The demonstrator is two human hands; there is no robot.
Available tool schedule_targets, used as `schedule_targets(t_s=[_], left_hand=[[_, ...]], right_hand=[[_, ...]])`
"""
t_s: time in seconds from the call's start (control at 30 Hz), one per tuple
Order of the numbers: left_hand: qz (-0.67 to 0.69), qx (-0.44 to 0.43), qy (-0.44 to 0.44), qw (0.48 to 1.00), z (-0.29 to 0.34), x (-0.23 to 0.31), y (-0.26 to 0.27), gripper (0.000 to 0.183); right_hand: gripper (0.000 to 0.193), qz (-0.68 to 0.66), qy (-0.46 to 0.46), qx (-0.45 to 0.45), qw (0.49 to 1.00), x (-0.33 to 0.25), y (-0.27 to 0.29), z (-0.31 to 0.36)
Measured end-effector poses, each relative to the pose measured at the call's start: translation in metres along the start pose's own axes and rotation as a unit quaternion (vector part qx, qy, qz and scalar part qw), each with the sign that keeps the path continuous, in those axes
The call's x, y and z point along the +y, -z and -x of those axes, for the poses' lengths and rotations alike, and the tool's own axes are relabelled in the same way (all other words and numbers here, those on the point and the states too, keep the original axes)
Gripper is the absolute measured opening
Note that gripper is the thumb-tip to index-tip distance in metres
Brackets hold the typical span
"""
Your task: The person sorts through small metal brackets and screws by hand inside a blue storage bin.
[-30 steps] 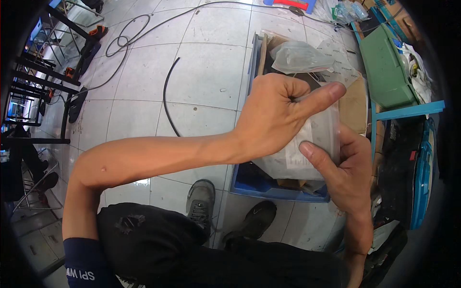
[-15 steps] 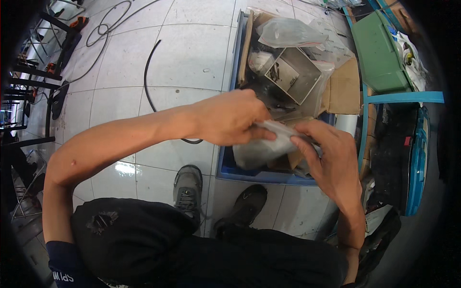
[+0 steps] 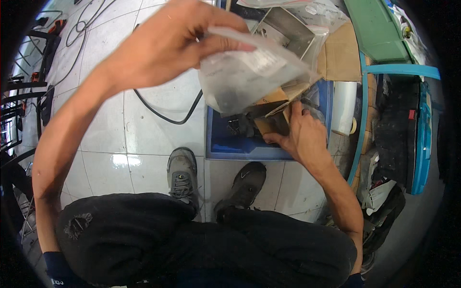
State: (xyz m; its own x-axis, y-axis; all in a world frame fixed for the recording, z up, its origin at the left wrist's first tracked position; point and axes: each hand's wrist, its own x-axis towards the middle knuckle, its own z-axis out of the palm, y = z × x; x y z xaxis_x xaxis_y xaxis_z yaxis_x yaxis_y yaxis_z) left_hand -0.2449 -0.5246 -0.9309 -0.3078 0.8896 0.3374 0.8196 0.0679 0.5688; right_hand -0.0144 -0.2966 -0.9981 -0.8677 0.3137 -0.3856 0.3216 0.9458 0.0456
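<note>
My left hand is raised at the upper middle, pinching the top edge of a clear plastic bag. The bag hangs tilted over the blue crate; something dark and blurred shows low inside it. Down in the crate's near part, my right hand has its thumb and fingers around the edge of a small open cardboard box. Dark small parts lie beside that box. Farther back is a metal box-shaped housing, with a cardboard flap to its right.
A green bin stands at the back right, by a blue frame bar. A white roll lies right of the crate. Black hose curves over the tiled floor at left. My shoes are just before the crate.
My left hand has lifted the plastic bag up and to the left. My right hand has let go of the bag and moved down to the small cardboard box. The view has shifted.
</note>
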Motion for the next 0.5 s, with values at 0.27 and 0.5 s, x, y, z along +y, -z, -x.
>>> schedule_targets(t_s=[0.27,0.5], left_hand=[[0.216,-0.195,0.154,0.944,-0.019,0.025,0.043,0.03],[0.45,-0.189,0.133,0.863,0.004,0.027,-0.015,0.032]], right_hand=[[0.042,-0.218,0.082,0.011,0.972,0.079,-0.023,-0.028],[0.032,-0.449,0.014,-0.112,0.886,0.095,0.05,-0.01]])
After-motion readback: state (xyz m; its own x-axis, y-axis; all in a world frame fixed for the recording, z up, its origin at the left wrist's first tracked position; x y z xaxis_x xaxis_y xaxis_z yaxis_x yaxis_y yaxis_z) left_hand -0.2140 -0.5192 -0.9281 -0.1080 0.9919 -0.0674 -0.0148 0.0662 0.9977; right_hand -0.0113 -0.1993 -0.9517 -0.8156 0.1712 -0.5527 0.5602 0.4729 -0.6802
